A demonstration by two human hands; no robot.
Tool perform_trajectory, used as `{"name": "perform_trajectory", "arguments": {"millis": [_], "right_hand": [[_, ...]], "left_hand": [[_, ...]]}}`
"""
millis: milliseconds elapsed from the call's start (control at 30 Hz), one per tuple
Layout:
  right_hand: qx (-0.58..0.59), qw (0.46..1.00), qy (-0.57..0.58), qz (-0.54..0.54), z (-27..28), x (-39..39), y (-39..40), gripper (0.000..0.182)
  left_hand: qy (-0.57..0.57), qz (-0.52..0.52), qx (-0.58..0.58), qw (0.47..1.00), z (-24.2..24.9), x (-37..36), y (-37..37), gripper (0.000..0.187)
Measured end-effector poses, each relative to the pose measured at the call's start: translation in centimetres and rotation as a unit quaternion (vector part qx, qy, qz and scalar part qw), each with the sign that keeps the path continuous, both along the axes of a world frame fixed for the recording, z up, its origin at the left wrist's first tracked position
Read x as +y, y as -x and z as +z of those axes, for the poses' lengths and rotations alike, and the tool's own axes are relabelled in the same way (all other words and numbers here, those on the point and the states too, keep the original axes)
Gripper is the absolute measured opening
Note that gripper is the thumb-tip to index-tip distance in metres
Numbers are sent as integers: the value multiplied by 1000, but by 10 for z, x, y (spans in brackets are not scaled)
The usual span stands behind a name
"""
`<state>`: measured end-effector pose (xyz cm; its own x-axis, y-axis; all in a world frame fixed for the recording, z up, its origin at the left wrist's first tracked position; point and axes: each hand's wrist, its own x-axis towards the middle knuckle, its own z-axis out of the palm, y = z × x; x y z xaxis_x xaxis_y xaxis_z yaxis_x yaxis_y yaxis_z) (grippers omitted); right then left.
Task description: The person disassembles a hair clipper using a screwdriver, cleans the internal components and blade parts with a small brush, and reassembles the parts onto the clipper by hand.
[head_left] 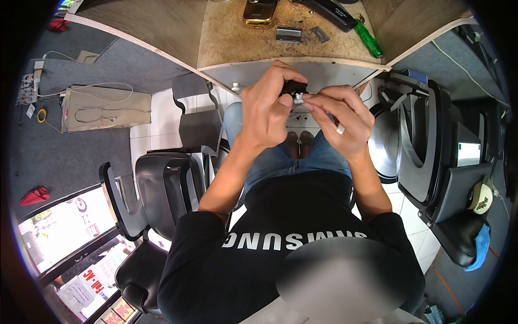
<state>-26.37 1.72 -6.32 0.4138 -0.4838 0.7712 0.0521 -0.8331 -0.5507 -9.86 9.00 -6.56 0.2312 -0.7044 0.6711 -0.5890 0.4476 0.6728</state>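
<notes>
My left hand [270, 105] is closed around a small black piece [294, 87], its thumb pressed near the lower edge. Beside it, my right hand [342, 116], with a ring on one finger, pinches a small white part [299, 99] right against the black piece. Both hands meet just in front of the worktop's edge, above my lap. On the worktop [232, 48] lie a silver clipper blade [289, 35], a thin dark flat plate [320, 34], a black hair clipper [332, 13], a green-handled tool [368, 39] and a gold trimmer [260, 12].
Wooden side panels [145, 27] flank the worktop. Black barber chairs stand on the left [167, 178] and right [426, 151]. A cardboard box [105, 109] with a cable lies on the floor at left. A blue cloth [478, 248] hangs at the right.
</notes>
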Motion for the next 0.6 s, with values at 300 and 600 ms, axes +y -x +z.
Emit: {"name": "perform_trajectory", "arguments": {"millis": [300, 600], "right_hand": [[2, 999, -32, -8, 0, 6, 1, 24], [-33, 998, -60, 12, -6, 8, 1, 25]], "left_hand": [[-3, -16, 30, 999, 2, 2, 5, 42], [-5, -18, 63, 998, -2, 2, 10, 45]]}}
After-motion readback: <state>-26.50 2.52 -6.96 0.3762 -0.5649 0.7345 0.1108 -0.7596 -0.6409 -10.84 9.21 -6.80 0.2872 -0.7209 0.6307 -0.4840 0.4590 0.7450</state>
